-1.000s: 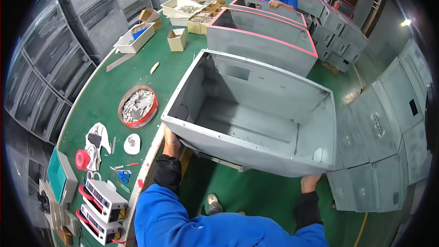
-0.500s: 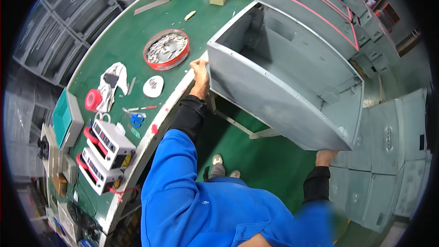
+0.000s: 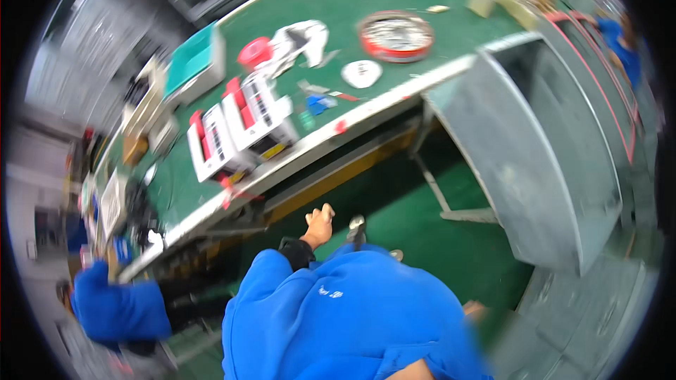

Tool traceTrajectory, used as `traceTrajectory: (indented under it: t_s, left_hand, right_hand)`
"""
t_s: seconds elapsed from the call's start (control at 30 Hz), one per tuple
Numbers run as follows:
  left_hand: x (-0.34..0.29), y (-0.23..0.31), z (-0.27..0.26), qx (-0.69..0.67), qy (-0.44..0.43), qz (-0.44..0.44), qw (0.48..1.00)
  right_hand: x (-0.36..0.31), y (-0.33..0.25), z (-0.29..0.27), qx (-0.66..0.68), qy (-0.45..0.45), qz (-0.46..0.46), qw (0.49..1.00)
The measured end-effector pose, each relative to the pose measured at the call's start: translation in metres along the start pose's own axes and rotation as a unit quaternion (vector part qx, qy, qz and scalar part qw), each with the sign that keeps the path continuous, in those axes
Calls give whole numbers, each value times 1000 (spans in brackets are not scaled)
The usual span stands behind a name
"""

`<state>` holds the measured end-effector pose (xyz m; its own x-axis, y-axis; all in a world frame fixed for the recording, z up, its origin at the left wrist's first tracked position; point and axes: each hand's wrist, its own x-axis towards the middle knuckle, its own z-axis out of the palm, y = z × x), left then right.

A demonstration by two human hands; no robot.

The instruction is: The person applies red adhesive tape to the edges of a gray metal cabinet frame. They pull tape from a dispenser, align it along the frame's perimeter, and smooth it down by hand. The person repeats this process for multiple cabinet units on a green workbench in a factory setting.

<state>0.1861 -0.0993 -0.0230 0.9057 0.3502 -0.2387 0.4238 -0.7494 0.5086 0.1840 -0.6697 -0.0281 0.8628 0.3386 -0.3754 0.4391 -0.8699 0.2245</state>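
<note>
My left hand (image 3: 320, 225) is in front of my body, over the floor and away from the bench. Its fingers are loosely bent and somewhat apart, and I see nothing in them. At the right side of my jacket my right hand (image 3: 474, 309) shows only in part; it is blurred, and its fingers are mostly hidden. Neither hand touches the large grey metal cabinet shell (image 3: 517, 148), which rests tilted at the right end of the bench with its open side facing right.
The green-topped bench (image 3: 327, 109) carries two white instrument boxes (image 3: 257, 112), a teal tray (image 3: 191, 56), a white cloth (image 3: 299, 42), a red round tub of small parts (image 3: 396, 36) and blue scissors (image 3: 320, 103). Co-workers in blue (image 3: 120, 306) are at left and far right. Grey panels (image 3: 574, 309) lie lower right.
Both hands have let go of the grey cabinet shell and dropped back toward my body. My view has turned left, so the bench and shell appear farther right. A person now shows at lower left.
</note>
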Motion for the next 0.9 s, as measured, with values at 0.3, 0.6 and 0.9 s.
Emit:
traceTrajectory:
  t_s: [0.3, 0.6, 0.9]
  left_hand:
    - [16, -82, -61, -27, 480, -277, 832]
    - [31, -74, -143, -297, 380, -230, 845]
    - [67, 0, -182, 1, 282, 76, 956]
  right_hand:
    - [92, -42, -25, 612, 59, 323, 719]
    - [270, -180, -249, 736, 227, 6, 637]
    - [232, -217, -168, 756, 24, 76, 649]
